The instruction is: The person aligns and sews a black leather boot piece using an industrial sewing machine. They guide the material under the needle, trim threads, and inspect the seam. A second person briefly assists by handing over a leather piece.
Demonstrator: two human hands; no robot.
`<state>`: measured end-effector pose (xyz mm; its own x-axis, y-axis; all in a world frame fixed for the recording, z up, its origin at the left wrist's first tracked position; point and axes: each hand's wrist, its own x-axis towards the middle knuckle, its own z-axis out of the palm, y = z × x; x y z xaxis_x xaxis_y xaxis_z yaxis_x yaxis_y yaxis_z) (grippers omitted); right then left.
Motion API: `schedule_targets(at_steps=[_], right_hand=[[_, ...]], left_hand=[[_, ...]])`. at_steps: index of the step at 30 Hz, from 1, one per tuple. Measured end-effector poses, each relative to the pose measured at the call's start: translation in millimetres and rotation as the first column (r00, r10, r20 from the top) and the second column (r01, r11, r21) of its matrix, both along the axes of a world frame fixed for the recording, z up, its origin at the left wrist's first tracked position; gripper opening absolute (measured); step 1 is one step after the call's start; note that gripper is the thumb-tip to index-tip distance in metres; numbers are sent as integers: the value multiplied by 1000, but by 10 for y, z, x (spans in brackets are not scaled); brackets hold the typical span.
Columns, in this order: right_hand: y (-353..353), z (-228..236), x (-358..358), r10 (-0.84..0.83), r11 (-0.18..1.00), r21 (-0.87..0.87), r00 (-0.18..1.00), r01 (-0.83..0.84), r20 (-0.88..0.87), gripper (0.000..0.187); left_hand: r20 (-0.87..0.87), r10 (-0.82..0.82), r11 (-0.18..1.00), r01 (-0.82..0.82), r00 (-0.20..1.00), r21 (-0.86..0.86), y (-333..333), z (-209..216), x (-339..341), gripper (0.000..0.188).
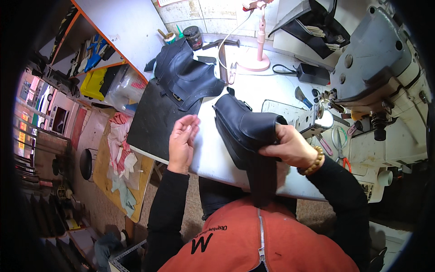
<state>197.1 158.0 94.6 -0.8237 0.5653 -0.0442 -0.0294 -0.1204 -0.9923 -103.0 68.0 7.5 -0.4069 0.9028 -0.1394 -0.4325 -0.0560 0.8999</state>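
My right hand [292, 147], with a beaded bracelet at the wrist, grips a black leather boot upper [233, 120] by its right end, the thumb lying on the outside. The upper is held over the white table [206, 156], and a dark part of it hangs down toward my lap. To its left, my left hand [183, 138] is raised with the fingers apart and nothing in them. Beyond that hand, more black leather uppers [186, 77] lie piled partly on a black mat [152, 127].
A sewing machine [371, 59] fills the right side. Near it lie orange-handled scissors [339, 143], a blue-handled knife [302, 97] and a black power adapter [312, 74]. At the back stand a pink lamp base [254, 63], a hammer [222, 44] and a dark jar [193, 37].
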Motion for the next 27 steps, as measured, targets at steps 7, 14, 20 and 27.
schedule_targets(at_steps=[7, 14, 20, 27], right_hand=[[177, 522, 215, 311, 935, 145, 945, -324, 103, 36], [144, 479, 199, 287, 921, 200, 929, -335, 235, 33], [63, 615, 210, 436, 851, 240, 883, -467, 173, 31], [-87, 561, 176, 457, 818, 264, 856, -512, 242, 34]], left_hand=[[427, -375, 927, 333, 823, 173, -218, 178, -121, 34], [-602, -345, 938, 291, 720, -190, -659, 662, -143, 4], [-504, -385, 783, 563, 773, 264, -1063, 637, -71, 6], [143, -455, 875, 471, 879, -115, -1454, 528, -88, 14]])
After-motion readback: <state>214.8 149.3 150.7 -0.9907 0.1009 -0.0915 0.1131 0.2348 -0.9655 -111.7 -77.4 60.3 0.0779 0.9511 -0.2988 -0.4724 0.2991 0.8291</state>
